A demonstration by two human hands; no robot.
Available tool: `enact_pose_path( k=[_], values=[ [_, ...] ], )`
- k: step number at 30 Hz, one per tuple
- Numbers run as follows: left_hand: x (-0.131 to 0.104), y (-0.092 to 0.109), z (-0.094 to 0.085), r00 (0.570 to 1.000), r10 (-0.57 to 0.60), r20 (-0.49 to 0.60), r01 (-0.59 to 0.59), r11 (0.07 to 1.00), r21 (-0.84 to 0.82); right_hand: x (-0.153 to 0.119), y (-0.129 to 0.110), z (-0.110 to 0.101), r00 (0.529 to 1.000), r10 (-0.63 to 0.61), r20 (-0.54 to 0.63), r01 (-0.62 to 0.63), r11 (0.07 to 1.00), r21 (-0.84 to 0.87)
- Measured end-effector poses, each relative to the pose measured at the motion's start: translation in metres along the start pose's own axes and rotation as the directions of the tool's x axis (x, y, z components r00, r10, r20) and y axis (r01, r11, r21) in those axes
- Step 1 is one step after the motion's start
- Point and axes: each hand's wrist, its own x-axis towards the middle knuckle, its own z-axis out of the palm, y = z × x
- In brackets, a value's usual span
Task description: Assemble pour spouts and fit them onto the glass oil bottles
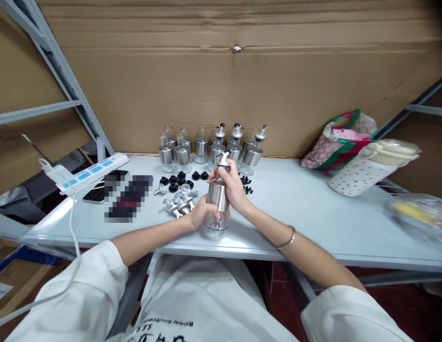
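An oil bottle point(218, 194) of glass with a steel sleeve stands upright near the table's front edge, topped by a metal pour spout point(224, 159). My left hand point(203, 212) is wrapped round its lower body. Higher up, my right hand point(233, 185) grips the neck just under the spout, fingers closed. Left of the bottle lie several loose metal spouts point(185, 202) and, behind them, several black stoppers point(181, 179). Small black parts point(246, 180) are partly hidden behind my right hand. At the back stand several similar bottles point(183, 154), some of them with spouts.
On the left are a white power strip point(96, 172) with a cable and a phone point(96, 192). A patterned bag point(324, 147), a spotted white flask point(360, 171) and a plastic-wrapped item point(420, 213) sit on the right. Cardboard point(206, 85) rises behind the table point(299, 213).
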Motion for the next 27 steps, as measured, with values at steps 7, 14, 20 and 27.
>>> enact_pose_path(
  k=[7,14,20,27],
  values=[
    [-0.001,0.0,0.0,1.0,-0.01,-0.026,0.01,1.0,-0.015,0.0,0.003,-0.003,0.998,-0.022,-0.065,0.017,0.997,-0.073],
    [-0.002,0.003,0.003,0.999,-0.01,-0.036,0.008,0.999,-0.05,-0.004,0.007,-0.005,0.984,-0.146,-0.106,0.113,0.957,-0.266],
    [-0.001,0.001,0.002,0.999,0.026,-0.047,-0.029,0.997,-0.064,-0.003,0.0,-0.006,0.975,-0.215,-0.05,0.177,0.896,-0.407],
    [-0.001,-0.005,-0.001,0.999,0.011,-0.044,-0.013,0.999,-0.045,-0.001,0.003,-0.011,0.992,-0.115,-0.049,0.086,0.914,-0.397]
  ],
)
